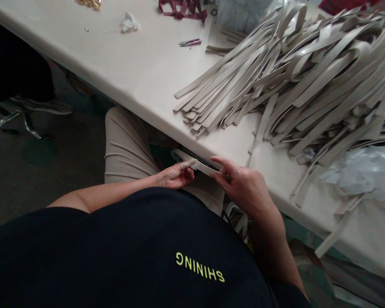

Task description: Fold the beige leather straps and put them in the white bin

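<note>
A pale strap (205, 168) stretches between my two hands, just off the table's front edge and above my lap. My left hand (177, 174) pinches it between thumb and fingers, where a small whitish piece shows at the fingertips. Farther right, my right hand (244, 182) grips the same strap between thumb and fingers, with the index finger raised toward the table edge. Beyond the hands, a large pile of grey-beige straps (327, 90) lies on the table, many flat ends pointing toward me.
On the white table (115, 55) lie small pink-handled snips (191, 42), crumpled white paper (129, 23), dark red strips (182, 9) and gold-coloured pieces (91, 4). Clear plastic (365, 171) rests at the right. Someone's shoe (48, 106) and a chair base (24, 117) are at the left.
</note>
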Demonstrator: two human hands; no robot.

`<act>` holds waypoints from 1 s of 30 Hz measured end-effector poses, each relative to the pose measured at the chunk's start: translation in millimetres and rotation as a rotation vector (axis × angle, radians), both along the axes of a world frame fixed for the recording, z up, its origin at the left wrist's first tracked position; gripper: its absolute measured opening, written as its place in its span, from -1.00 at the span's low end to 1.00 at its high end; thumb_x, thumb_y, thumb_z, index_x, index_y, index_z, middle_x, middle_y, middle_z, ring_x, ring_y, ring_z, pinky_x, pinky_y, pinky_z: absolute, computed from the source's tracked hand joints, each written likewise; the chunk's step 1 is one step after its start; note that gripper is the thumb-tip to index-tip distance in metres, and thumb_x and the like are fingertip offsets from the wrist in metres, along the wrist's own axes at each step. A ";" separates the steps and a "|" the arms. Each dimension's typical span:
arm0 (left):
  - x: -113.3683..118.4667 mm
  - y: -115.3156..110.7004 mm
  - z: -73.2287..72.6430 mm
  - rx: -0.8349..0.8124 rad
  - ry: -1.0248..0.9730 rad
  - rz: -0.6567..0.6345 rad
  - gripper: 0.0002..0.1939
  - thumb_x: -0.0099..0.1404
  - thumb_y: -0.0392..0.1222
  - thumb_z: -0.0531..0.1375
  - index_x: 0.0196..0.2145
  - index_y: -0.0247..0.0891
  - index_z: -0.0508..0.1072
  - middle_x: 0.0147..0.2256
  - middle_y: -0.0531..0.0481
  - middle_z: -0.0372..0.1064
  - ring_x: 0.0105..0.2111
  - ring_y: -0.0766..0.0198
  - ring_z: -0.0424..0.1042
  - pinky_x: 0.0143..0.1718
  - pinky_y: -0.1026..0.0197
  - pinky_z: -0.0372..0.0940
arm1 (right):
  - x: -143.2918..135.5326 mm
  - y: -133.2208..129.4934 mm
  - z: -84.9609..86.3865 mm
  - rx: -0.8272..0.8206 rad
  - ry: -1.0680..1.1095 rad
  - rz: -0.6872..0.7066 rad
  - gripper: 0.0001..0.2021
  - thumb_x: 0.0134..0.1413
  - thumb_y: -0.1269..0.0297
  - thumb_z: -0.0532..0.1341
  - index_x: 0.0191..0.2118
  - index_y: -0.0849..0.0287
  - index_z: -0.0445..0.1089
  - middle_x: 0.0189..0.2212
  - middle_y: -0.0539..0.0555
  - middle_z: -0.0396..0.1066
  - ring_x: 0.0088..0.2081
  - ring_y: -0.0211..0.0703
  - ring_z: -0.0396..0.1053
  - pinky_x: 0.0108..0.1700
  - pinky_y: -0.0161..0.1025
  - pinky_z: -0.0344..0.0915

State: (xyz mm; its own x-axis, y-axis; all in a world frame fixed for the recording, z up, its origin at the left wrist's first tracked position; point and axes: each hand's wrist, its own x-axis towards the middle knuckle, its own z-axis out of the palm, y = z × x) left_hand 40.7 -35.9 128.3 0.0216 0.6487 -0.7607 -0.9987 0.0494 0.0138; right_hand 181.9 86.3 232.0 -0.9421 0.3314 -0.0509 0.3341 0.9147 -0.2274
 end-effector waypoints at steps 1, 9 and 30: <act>-0.1 0.0 0.2 0.013 -0.012 0.000 -0.78 0.40 -0.37 0.22 -0.45 -0.42 0.46 -0.58 0.10 0.32 -0.67 0.51 0.32 -0.57 0.40 0.39 | 3.5 1.8 3.2 0.011 0.024 0.000 -0.66 0.27 0.27 0.23 0.14 0.07 0.42 -0.41 -0.04 0.57 -0.49 -0.21 0.48 -0.46 -0.31 0.11; 6.9 1.0 -1.0 0.036 -0.016 -0.076 -0.77 0.39 -0.37 0.22 -0.46 -0.44 0.47 -0.56 0.04 0.37 -0.66 0.48 0.34 -0.55 0.37 0.41 | -8.8 -9.1 -9.7 0.057 -0.049 0.034 -0.70 0.31 0.26 0.23 0.11 0.09 0.44 -0.39 0.03 0.59 -0.43 -0.14 0.52 -0.47 -0.29 0.09; 15.5 0.2 -6.9 0.138 -0.014 -0.197 -0.82 0.22 -0.32 0.40 -0.45 -0.40 0.48 -0.58 0.09 0.31 -0.61 0.47 0.34 -0.53 0.40 0.38 | 9.2 -1.8 -1.3 0.024 0.011 0.044 -0.70 0.30 0.35 0.18 0.09 0.11 0.46 -0.36 0.01 0.58 -0.46 -0.20 0.48 -0.46 -0.30 0.15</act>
